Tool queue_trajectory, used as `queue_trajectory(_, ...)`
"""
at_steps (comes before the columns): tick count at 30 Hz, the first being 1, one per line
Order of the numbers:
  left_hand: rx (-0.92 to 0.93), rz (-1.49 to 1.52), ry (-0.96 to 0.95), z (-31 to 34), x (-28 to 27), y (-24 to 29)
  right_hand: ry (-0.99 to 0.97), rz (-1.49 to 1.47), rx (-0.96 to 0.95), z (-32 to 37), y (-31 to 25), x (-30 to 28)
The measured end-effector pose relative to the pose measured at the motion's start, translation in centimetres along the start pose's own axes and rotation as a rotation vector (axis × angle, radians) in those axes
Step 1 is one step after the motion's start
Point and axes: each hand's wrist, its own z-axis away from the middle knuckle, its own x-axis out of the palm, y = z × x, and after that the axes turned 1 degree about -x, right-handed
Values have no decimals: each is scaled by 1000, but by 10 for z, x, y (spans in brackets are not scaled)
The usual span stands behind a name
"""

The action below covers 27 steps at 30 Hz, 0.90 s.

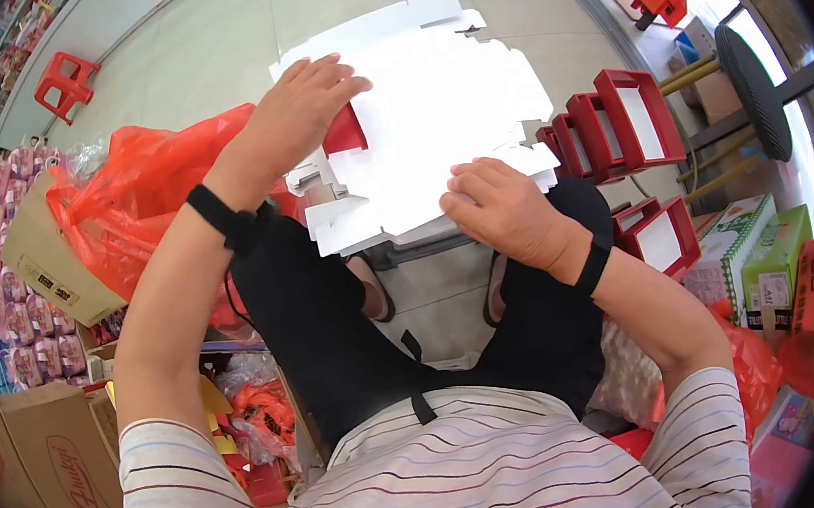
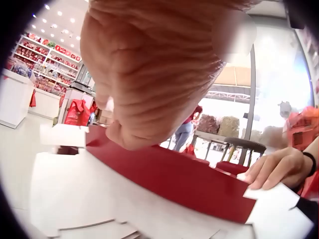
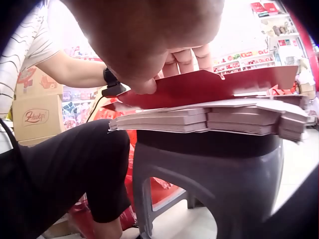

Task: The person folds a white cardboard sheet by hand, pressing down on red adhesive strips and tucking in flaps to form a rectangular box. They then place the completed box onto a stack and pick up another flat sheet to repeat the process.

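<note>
A white, die-cut cardboard box blank (image 1: 441, 110) lies on top of a stack of flat white blanks (image 3: 159, 120) on a grey plastic stool (image 3: 209, 159). Its red outer side shows on a raised panel (image 2: 169, 174) along the left edge. Over that edge reaches my left hand (image 1: 295, 111), its fingers extended and touching the panel. At the near right edge, my right hand (image 1: 513, 212) pinches another raised red panel (image 3: 209, 87), thumb on the red face, fingers behind it. The left fingertips are mostly hidden in the left wrist view.
Finished red box trays (image 1: 637, 117) stand at the right beside a black stool seat (image 1: 753, 92). Red plastic bags (image 1: 160, 202) and a carton (image 1: 56, 254) lie at the left. A small red stool (image 1: 66, 84) stands farther off on the floor.
</note>
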Motion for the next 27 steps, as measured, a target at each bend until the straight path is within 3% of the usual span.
queue_trajectory(3, 28, 352, -156, -8, -16, 43, -19, -15, 34, -2, -8, 10)
queue_trajectory(5, 208, 238, -85, 2, 4, 67, -43, -26, 53, -4, -11, 12)
queue_trajectory(7, 157, 104, -354, 4, -9, 76, -68, -31, 79, -5, -13, 11)
queue_trajectory(10, 20, -122, -208, 23, 2, 54, -37, -24, 80, -4, -14, 11)
queue_trajectory(13, -119, -171, -246, 50, -8, 43, -16, -13, 79, -3, -13, 14)
queue_trajectory(14, -206, -75, -378, 53, -13, 47, -20, -19, 86, -4, -13, 15)
queue_trajectory(18, -56, 463, -129, 69, -20, 82, -21, -49, 107, -10, -15, 11)
queue_trajectory(22, -62, 320, 4, 63, 4, 93, -21, -65, 127, -14, -16, 12)
queue_trajectory(27, -239, 486, -150, 36, 11, 74, -39, -254, 369, -18, 10, -6)
